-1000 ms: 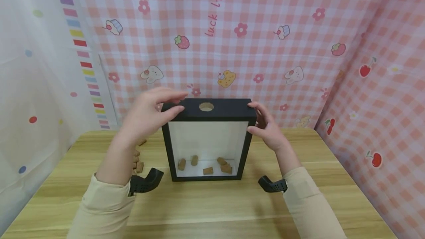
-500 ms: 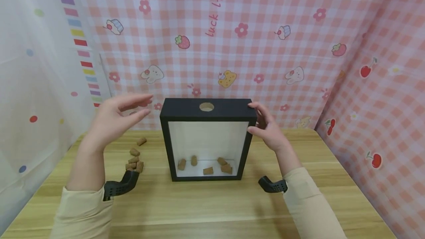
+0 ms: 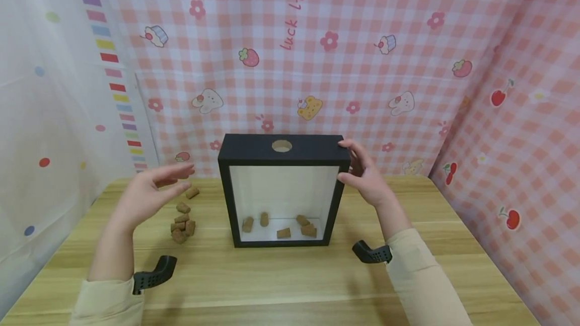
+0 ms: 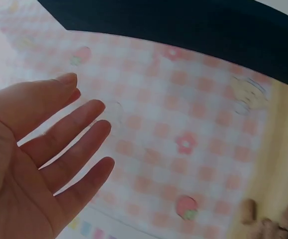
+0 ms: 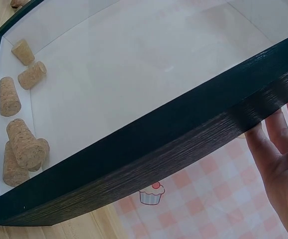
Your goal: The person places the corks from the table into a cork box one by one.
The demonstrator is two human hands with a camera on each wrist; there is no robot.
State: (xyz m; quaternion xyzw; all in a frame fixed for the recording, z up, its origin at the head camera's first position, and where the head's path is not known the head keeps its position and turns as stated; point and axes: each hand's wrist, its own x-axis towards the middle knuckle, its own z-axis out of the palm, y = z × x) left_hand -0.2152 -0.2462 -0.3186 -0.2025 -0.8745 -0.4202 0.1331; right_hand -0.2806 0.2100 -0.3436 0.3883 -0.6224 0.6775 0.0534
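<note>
A black shadow box frame (image 3: 312,149) with a clear front and a round hole in its top stands upright on the table. Several tapered corks (image 3: 283,233) lie on its white floor; the right wrist view shows those corks (image 5: 24,144) close up. My right hand (image 3: 369,179) holds the box's upper right corner, thumb at the front edge and fingers at the top and side. Left of the box, my left hand (image 3: 147,192) hovers with fingers spread and nothing in it. More loose corks (image 3: 179,225) lie on the table, just right of and below that hand.
The wooden table (image 3: 254,286) carries the box and the cork pile. A pink checked cloth (image 3: 362,74) hangs behind and on the right, a white dotted one (image 3: 54,104) on the left. Black wrist mounts (image 3: 156,273) stick out from both sleeves.
My left hand has left the box's upper left corner and moved left and down toward the loose corks. The right hand and the box stay where they were.
</note>
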